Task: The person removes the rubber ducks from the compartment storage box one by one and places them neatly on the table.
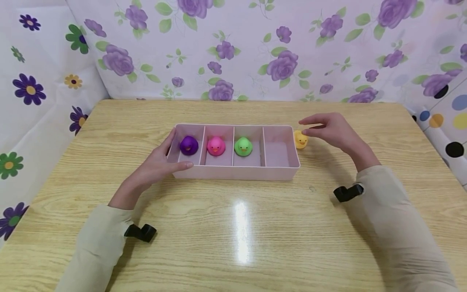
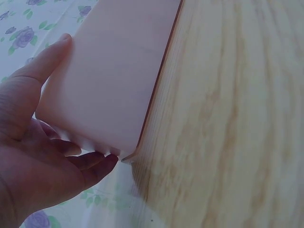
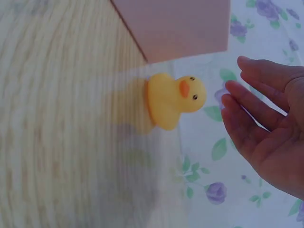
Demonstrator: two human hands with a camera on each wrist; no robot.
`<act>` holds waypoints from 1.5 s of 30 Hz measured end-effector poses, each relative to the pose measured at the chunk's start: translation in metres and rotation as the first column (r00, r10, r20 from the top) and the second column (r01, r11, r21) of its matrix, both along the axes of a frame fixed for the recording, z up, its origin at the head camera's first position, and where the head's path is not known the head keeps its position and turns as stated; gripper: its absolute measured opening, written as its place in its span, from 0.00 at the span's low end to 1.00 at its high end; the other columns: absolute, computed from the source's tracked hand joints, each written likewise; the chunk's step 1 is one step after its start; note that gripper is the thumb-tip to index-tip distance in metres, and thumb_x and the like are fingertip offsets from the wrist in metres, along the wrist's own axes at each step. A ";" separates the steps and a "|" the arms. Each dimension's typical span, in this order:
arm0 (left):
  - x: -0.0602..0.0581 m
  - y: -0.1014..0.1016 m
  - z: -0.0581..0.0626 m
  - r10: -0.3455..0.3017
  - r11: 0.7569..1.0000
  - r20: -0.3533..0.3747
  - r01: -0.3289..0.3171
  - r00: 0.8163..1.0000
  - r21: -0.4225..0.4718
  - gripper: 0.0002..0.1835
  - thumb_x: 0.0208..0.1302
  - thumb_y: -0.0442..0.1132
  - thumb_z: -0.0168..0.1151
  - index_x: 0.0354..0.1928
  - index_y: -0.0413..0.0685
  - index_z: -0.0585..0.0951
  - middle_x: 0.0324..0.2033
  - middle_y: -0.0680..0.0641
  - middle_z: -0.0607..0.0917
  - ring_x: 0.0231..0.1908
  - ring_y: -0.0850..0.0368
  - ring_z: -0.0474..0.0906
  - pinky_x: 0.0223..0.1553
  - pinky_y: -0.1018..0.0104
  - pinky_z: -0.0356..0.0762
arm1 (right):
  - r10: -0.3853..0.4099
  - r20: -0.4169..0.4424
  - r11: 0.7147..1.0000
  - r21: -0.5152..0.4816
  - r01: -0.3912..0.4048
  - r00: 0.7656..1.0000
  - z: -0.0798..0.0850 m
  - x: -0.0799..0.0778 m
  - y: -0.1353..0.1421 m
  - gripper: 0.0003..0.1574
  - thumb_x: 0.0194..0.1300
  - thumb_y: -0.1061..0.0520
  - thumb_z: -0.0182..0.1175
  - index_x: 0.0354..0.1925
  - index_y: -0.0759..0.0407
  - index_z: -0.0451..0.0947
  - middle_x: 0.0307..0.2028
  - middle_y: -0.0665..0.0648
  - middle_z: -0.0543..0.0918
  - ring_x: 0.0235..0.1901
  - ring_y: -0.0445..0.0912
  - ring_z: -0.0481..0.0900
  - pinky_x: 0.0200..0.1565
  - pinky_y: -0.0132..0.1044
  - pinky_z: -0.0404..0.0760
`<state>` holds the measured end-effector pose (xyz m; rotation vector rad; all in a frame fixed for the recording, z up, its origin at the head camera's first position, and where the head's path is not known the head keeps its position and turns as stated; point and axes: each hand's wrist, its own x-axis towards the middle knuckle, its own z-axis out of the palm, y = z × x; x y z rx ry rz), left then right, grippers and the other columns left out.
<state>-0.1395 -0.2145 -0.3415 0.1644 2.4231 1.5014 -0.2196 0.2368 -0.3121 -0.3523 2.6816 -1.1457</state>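
A pink four-compartment box [image 1: 233,173] stands on the table. My left hand [image 1: 155,164] holds its left end, thumb on the front wall and fingers against the end wall, as the left wrist view also shows. From the left, the compartments hold a purple rubber duck [image 1: 189,145], a pink rubber duck [image 1: 216,146] and a green rubber duck [image 1: 243,147]; the rightmost holds nothing. Just outside the right end sits a yellow rubber duck [image 1: 301,140], upright on the wood. Above it hovers my right hand [image 1: 333,129], fingers apart from the duck [image 3: 168,100] in the right wrist view.
The wooden table [image 1: 204,235] spreads around the box on all sides. Behind it hangs a floral cloth [image 1: 248,24]. Patterned sheets flank the left and right edges. A black wrist mount [image 1: 348,192] sits on the right sleeve, another [image 1: 140,232] on the left.
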 end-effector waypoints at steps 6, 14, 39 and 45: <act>0.000 -0.001 -0.001 -0.003 1.000 0.002 0.003 1.000 0.003 0.63 0.60 0.43 0.72 0.79 0.57 0.32 0.79 0.46 0.39 0.77 0.48 0.35 0.74 0.45 0.39 | 0.037 -0.043 0.999 0.036 -0.036 0.998 0.010 0.007 -0.011 0.26 0.72 0.50 0.61 0.61 0.63 0.79 0.57 0.66 0.81 0.55 0.58 0.79 0.57 0.55 0.76; 0.000 0.000 -0.001 0.004 1.000 -0.001 -0.004 1.000 -0.004 0.62 0.60 0.44 0.73 0.79 0.58 0.33 0.79 0.46 0.39 0.77 0.48 0.34 0.74 0.45 0.38 | 0.082 -0.088 0.996 0.024 -0.080 0.993 0.020 0.018 -0.027 0.23 0.71 0.54 0.62 0.59 0.64 0.80 0.56 0.65 0.82 0.55 0.59 0.80 0.56 0.54 0.78; 0.001 -0.001 0.000 0.008 1.000 -0.012 -0.008 1.000 -0.016 0.62 0.60 0.43 0.72 0.80 0.58 0.34 0.78 0.43 0.40 0.77 0.45 0.36 0.74 0.44 0.40 | 0.344 -0.093 0.938 0.002 -0.345 0.934 0.021 0.019 -0.099 0.23 0.67 0.64 0.63 0.58 0.70 0.79 0.54 0.67 0.83 0.55 0.56 0.81 0.58 0.48 0.78; 0.000 -0.001 -0.001 0.011 1.000 -0.007 -0.011 1.000 -0.015 0.62 0.59 0.43 0.73 0.80 0.59 0.34 0.79 0.44 0.40 0.77 0.45 0.35 0.74 0.43 0.39 | 0.371 -0.104 0.929 0.026 -0.370 0.923 0.016 0.013 -0.112 0.21 0.66 0.65 0.64 0.56 0.70 0.81 0.51 0.65 0.85 0.52 0.53 0.83 0.56 0.46 0.80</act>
